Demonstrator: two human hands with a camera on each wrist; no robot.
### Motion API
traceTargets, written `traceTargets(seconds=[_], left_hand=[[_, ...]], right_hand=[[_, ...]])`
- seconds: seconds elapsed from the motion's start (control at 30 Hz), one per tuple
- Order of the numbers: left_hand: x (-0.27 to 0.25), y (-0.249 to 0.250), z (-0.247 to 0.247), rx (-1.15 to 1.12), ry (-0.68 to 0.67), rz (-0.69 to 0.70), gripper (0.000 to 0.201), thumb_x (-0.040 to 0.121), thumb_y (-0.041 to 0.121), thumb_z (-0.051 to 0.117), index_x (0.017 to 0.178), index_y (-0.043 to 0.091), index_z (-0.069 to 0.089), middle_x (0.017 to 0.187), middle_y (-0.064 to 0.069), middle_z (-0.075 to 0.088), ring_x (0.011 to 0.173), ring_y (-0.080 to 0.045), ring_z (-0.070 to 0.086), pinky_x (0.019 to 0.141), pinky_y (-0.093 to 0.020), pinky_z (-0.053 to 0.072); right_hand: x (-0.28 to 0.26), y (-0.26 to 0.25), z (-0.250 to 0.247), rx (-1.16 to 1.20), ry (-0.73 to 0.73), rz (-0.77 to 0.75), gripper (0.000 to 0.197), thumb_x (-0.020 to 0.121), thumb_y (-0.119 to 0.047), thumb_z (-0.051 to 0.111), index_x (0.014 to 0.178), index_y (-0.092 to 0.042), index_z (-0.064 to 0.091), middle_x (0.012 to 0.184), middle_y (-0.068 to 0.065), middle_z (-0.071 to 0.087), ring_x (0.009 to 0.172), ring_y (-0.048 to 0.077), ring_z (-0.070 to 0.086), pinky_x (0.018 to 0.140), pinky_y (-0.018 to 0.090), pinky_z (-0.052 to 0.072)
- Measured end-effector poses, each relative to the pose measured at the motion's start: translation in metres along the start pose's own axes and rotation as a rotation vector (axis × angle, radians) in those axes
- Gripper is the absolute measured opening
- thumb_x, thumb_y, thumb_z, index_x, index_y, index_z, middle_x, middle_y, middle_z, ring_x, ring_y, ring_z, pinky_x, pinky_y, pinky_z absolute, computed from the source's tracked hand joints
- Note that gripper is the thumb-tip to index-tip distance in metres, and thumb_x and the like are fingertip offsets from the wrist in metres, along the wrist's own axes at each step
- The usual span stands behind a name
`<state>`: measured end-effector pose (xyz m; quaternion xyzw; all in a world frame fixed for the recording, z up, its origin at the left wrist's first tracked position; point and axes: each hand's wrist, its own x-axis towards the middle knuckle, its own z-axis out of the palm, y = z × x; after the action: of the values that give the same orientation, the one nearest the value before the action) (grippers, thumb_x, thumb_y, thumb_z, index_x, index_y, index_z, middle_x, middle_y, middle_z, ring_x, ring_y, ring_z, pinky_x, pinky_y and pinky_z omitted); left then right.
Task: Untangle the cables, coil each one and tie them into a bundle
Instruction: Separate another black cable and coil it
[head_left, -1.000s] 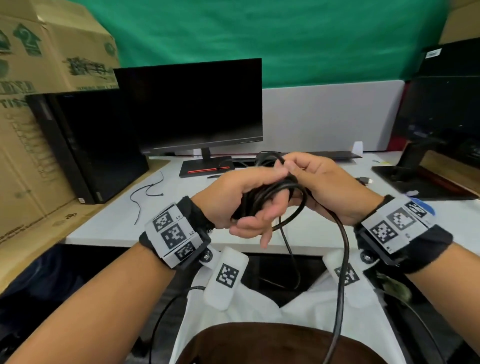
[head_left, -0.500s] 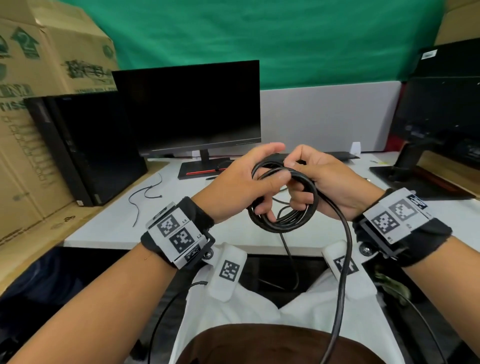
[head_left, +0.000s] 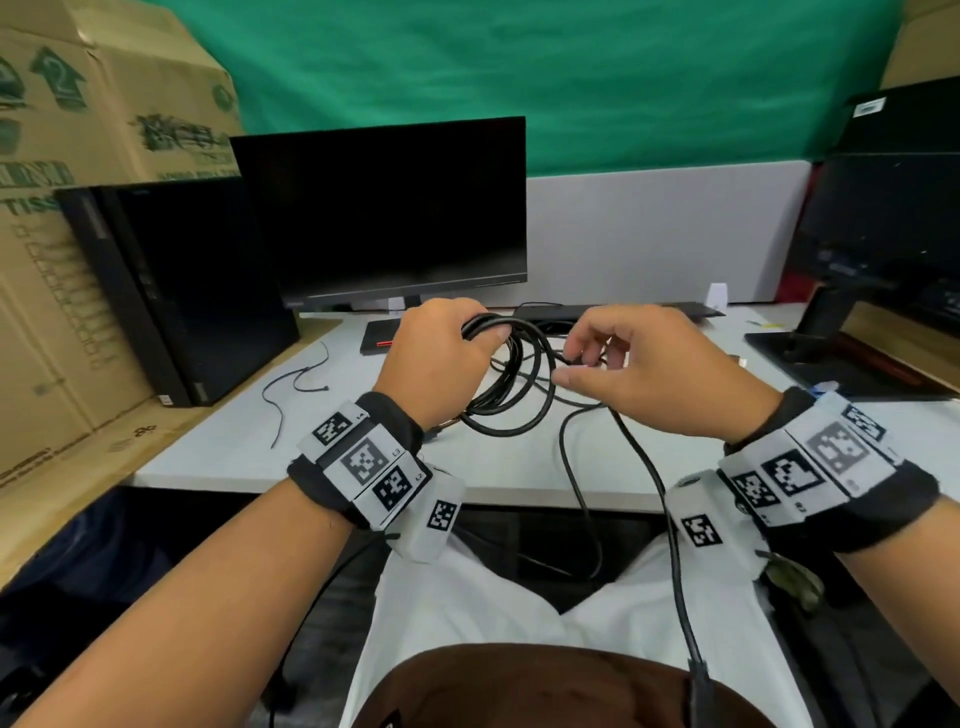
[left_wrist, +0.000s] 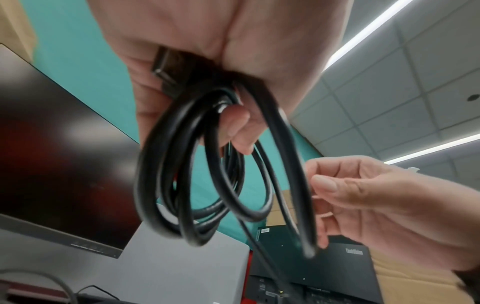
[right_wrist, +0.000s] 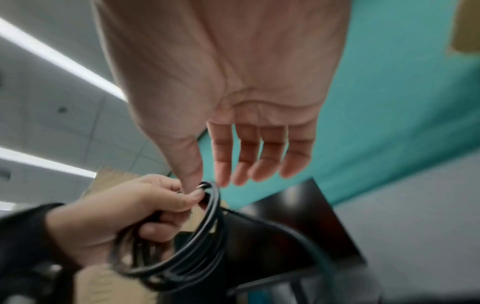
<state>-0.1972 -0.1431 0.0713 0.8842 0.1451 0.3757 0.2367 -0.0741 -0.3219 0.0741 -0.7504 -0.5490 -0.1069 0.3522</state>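
Held above the desk's front edge is a black cable coil (head_left: 498, 426) of several loops. My left hand (head_left: 436, 358) grips the top of it, fingers curled round the strands. In the left wrist view the coil (left_wrist: 153, 185) hangs from my left hand (left_wrist: 233, 41), and a flat connector (left_wrist: 168, 67) sits in the palm. My right hand (head_left: 639, 374) hovers just right of the coil with its fingers loosely bent, the fingertips (left_wrist: 319, 216) brushing a loose strand. In the right wrist view my right hand (right_wrist: 233, 82) holds nothing beside the coil (right_wrist: 207, 226). The cable's tail (head_left: 670, 545) drops to my lap.
A white desk (head_left: 234, 441) carries a dark monitor (head_left: 389, 208), a black PC tower (head_left: 171, 286) and a thin black wire (head_left: 296, 384). Cardboard boxes (head_left: 78, 156) stand at the left. A second monitor's stand (head_left: 831, 322) is at the right. A grey partition (head_left: 649, 234) closes the back.
The hands have drawn apart. My right hand let go of the coil and moved right. My left hand shifted left and now holds the coil alone.
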Motion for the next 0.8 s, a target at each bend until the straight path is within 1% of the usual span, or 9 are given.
traceTargets(seconds=[0.1, 0.27, 0.37, 0.43, 0.5, 0.57, 0.67, 0.73, 0.8], left_hand=[[0.000, 0.000, 0.000, -0.015, -0.026, -0.037, 0.032, 0.093, 0.030, 0.064, 0.065, 0.017, 0.060, 0.053, 0.007, 0.050, 0.049, -0.008, 0.044, 0.048, -0.016, 0.033], [-0.002, 0.012, 0.000, -0.225, -0.170, -0.143, 0.035, 0.090, 0.027, 0.068, 0.061, 0.008, 0.063, 0.044, 0.006, 0.045, 0.041, -0.016, 0.044, 0.048, -0.041, 0.049], [-0.003, 0.017, -0.001, -0.395, -0.223, -0.212, 0.033, 0.092, 0.021, 0.068, 0.063, 0.007, 0.064, 0.042, 0.009, 0.046, 0.033, -0.013, 0.040, 0.044, -0.035, 0.051], [-0.005, 0.020, -0.001, -0.510, -0.227, -0.246, 0.031, 0.094, 0.018, 0.066, 0.066, 0.004, 0.064, 0.042, 0.006, 0.044, 0.031, -0.013, 0.037, 0.047, -0.035, 0.052], [-0.007, 0.023, 0.000, -0.548, -0.217, -0.229, 0.032, 0.093, 0.017, 0.065, 0.064, 0.004, 0.062, 0.041, 0.005, 0.044, 0.030, -0.014, 0.037, 0.048, -0.034, 0.051], [-0.009, 0.027, 0.002, -0.502, -0.224, -0.171, 0.035, 0.092, 0.017, 0.065, 0.058, 0.008, 0.059, 0.040, 0.006, 0.046, 0.029, -0.015, 0.041, 0.047, -0.033, 0.049], [-0.011, 0.030, 0.004, -0.548, -0.265, -0.104, 0.038, 0.093, 0.016, 0.066, 0.056, 0.010, 0.057, 0.041, 0.003, 0.048, 0.031, -0.014, 0.042, 0.038, -0.023, 0.041], [-0.009, 0.032, 0.002, -0.588, -0.290, -0.039, 0.041, 0.093, 0.022, 0.067, 0.056, 0.010, 0.056, 0.045, 0.000, 0.046, 0.034, -0.014, 0.037, 0.038, -0.022, 0.035], [-0.007, 0.033, -0.002, -0.613, -0.344, 0.021, 0.042, 0.089, 0.034, 0.070, 0.060, 0.005, 0.059, 0.050, -0.008, 0.045, 0.039, -0.019, 0.035, 0.040, -0.028, 0.033]], right_hand=[[-0.005, -0.001, 0.010, 0.066, -0.072, -0.020, 0.036, 0.076, -0.051, 0.077, 0.100, -0.032, 0.056, 0.093, -0.014, 0.059, 0.075, 0.008, 0.061, 0.064, 0.020, 0.047], [-0.010, -0.005, 0.030, -0.020, 0.014, -0.098, 0.029, 0.082, -0.045, 0.073, 0.110, -0.043, 0.066, 0.103, -0.020, 0.051, 0.075, 0.010, 0.055, 0.073, 0.031, 0.048], [-0.008, -0.006, 0.032, 0.071, 0.079, -0.026, 0.023, 0.082, -0.032, 0.077, 0.104, -0.038, 0.073, 0.109, -0.022, 0.051, 0.078, 0.014, 0.057, 0.082, 0.037, 0.051], [-0.006, -0.009, 0.030, 0.133, 0.016, 0.021, 0.026, 0.083, -0.029, 0.077, 0.107, -0.037, 0.072, 0.122, -0.013, 0.056, 0.093, 0.019, 0.061, 0.090, 0.039, 0.050], [-0.005, -0.013, 0.033, 0.106, -0.076, 0.015, 0.019, 0.086, -0.030, 0.073, 0.104, -0.033, 0.070, 0.116, -0.009, 0.061, 0.100, 0.018, 0.059, 0.088, 0.037, 0.048], [-0.005, -0.016, 0.032, 0.116, -0.135, 0.031, 0.007, 0.088, -0.031, 0.072, 0.087, -0.025, 0.068, 0.093, -0.009, 0.064, 0.087, 0.015, 0.059, 0.079, 0.036, 0.048], [-0.004, -0.018, 0.014, 0.484, -0.317, 0.138, 0.032, 0.090, -0.032, 0.070, 0.066, -0.013, 0.064, 0.077, 0.006, 0.059, 0.077, 0.020, 0.053, 0.072, 0.036, 0.045], [-0.007, -0.017, 0.001, 0.906, -0.464, 0.205, 0.039, 0.091, -0.036, 0.064, 0.061, -0.012, 0.060, 0.094, 0.030, 0.056, 0.103, 0.033, 0.059, 0.089, 0.044, 0.051], [-0.010, -0.014, -0.008, 1.175, -0.578, 0.189, 0.043, 0.093, -0.038, 0.058, 0.060, -0.010, 0.055, 0.111, 0.041, 0.048, 0.129, 0.041, 0.050, 0.110, 0.059, 0.039]])
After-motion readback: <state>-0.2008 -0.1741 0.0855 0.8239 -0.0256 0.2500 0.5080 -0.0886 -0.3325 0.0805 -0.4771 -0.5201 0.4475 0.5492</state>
